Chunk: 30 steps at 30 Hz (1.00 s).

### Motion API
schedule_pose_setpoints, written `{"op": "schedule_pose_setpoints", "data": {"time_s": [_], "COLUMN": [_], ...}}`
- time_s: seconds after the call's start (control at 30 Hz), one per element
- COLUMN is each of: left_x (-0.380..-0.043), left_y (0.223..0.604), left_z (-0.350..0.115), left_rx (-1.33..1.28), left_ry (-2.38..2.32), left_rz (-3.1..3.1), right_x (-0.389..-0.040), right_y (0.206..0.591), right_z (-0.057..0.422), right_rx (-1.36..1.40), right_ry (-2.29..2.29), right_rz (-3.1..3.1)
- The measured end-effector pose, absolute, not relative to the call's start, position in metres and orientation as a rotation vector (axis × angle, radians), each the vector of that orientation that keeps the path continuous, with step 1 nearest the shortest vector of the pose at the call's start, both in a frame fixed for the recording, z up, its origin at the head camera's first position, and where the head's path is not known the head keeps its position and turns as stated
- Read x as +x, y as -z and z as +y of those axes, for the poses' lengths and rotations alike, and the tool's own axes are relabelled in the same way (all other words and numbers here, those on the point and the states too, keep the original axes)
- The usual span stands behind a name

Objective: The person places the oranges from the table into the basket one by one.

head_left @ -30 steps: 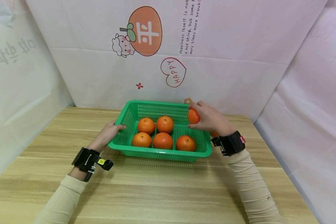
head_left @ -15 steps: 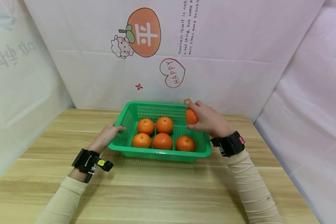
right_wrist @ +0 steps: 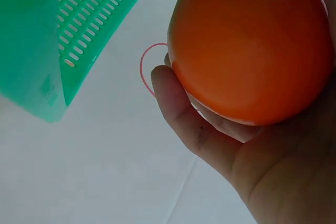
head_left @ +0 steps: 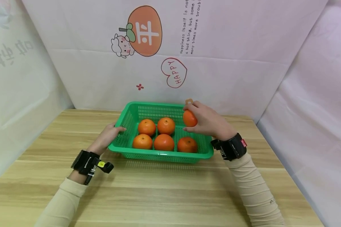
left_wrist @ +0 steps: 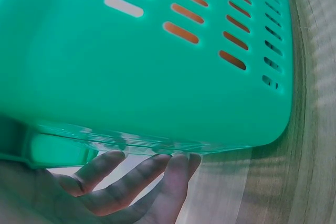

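Note:
A green plastic basket (head_left: 159,156) with slotted walls stands on the table, and several oranges lie in it, among them a front right orange (head_left: 187,144). At its left end my left hand (head_left: 107,135) grips the rim, thumb over the inside. The left wrist view shows the fingers (left_wrist: 126,187) bent against the outer wall. Above the basket's right back part, my right hand (head_left: 208,121) holds another orange (head_left: 190,118). Seen from the right wrist, that held orange (right_wrist: 247,45) rests against the palm, fingers curled round it; part of it is hidden.
The wooden table (head_left: 164,195) extends in front of the basket and to both sides. A white printed cloth (head_left: 230,75) hangs close behind the basket, and white sheets close off the left and right sides.
My right hand has shifted slightly left with its orange, farther over the basket. The left hand keeps its grip, and the basket stays nearly in place.

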State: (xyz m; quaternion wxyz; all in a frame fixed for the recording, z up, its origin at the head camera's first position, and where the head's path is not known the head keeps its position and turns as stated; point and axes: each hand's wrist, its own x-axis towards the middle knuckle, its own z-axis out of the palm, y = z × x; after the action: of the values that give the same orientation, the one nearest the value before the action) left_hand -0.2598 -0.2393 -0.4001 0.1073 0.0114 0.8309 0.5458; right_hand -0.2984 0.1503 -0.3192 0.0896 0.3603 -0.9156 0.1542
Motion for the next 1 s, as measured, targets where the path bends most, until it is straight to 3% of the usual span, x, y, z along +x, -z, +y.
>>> {"op": "schedule_pose_setpoints", "data": {"time_s": [1.0], "left_x": [-0.26], "left_y": [0.398], "left_z": [-0.239], "left_rx": [0.025], "left_ry": [-1.607], "left_rz": [2.438], "right_x": [-0.291], "right_y": [0.315], "right_z": [0.135], "right_rx": [1.216], "right_ry": [-0.447], "right_rz": [-2.596]}}
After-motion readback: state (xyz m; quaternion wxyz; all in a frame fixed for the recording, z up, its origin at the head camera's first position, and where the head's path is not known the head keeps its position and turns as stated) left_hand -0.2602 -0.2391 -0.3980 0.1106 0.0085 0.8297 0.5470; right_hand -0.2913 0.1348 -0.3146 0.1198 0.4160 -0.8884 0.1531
